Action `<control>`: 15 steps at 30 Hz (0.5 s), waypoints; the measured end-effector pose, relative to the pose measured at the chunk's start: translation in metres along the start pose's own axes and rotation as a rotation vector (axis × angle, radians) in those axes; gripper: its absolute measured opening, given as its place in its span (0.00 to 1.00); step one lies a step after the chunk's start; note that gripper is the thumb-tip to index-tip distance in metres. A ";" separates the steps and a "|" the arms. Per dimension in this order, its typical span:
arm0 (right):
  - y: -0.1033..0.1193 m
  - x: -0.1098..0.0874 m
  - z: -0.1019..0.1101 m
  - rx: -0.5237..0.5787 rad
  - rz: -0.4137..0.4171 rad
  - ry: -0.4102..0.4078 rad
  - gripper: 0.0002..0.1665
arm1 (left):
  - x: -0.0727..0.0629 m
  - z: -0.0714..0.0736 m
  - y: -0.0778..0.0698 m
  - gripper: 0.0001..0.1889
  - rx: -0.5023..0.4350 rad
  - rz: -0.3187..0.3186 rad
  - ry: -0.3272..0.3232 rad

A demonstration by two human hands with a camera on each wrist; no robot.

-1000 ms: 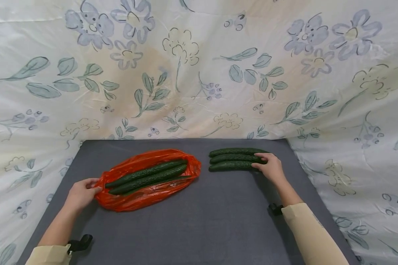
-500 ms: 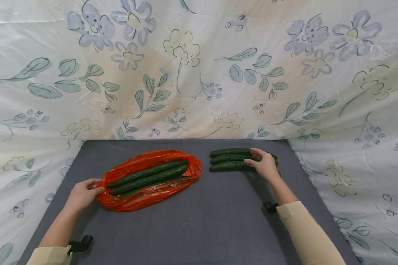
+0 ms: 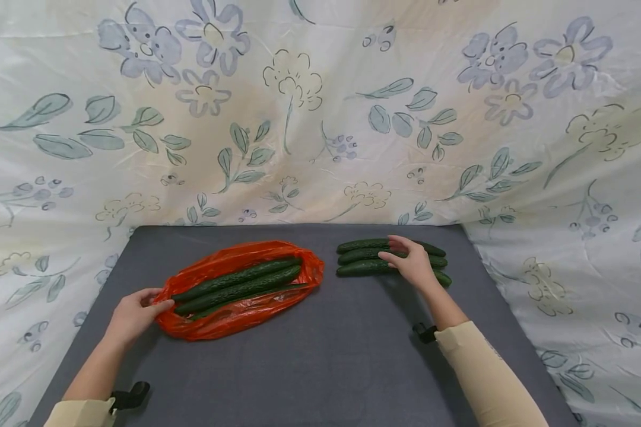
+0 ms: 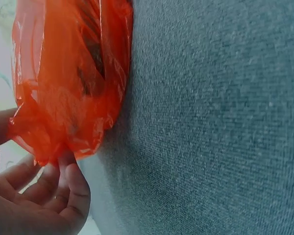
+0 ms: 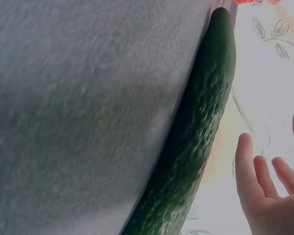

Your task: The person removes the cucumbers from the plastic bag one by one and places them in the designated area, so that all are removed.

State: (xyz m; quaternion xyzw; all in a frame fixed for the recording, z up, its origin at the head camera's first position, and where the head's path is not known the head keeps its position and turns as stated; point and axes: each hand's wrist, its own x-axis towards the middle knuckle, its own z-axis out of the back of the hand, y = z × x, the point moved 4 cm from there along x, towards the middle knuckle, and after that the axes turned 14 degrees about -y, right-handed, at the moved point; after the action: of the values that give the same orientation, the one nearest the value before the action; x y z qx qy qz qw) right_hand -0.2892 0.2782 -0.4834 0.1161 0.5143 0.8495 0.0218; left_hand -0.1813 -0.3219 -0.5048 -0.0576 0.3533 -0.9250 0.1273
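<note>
An orange-red plastic bag lies on its side at the left, its opening showing dark green cucumbers inside. My left hand pinches the bag's gathered left end between thumb and fingers; the left wrist view has the fingertips right at the crumpled plastic. Three more cucumbers lie side by side at the back right. Over their middle is my right hand, thumb and fingers spread and holding nothing. In the right wrist view, the nearest cucumber rests on the cloth, apart from the extended fingers.
A dark grey cloth covers the table. Floral fabric hangs behind it and along both sides. Black straps sit at both wrists. A strip of grey surface separates the bag from the three cucumbers.
My right hand has shifted left along the three cucumbers, from their right ends to about their middle, baring those ends. The left hand stays at the bag's end; bag and cucumbers have not moved.
</note>
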 end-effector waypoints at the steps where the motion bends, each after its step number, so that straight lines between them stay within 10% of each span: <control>1: 0.001 0.000 -0.001 0.002 0.002 0.002 0.42 | -0.001 -0.001 -0.001 0.38 0.007 -0.015 -0.008; 15: 0.015 -0.004 -0.022 0.142 0.005 0.028 0.40 | -0.011 -0.014 -0.013 0.48 0.040 -0.082 -0.022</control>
State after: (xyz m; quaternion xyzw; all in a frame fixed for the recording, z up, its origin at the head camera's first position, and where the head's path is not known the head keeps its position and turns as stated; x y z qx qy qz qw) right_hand -0.2887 0.2517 -0.4802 0.1068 0.5730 0.8125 0.0042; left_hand -0.1761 -0.3002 -0.5068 -0.0796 0.3308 -0.9356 0.0943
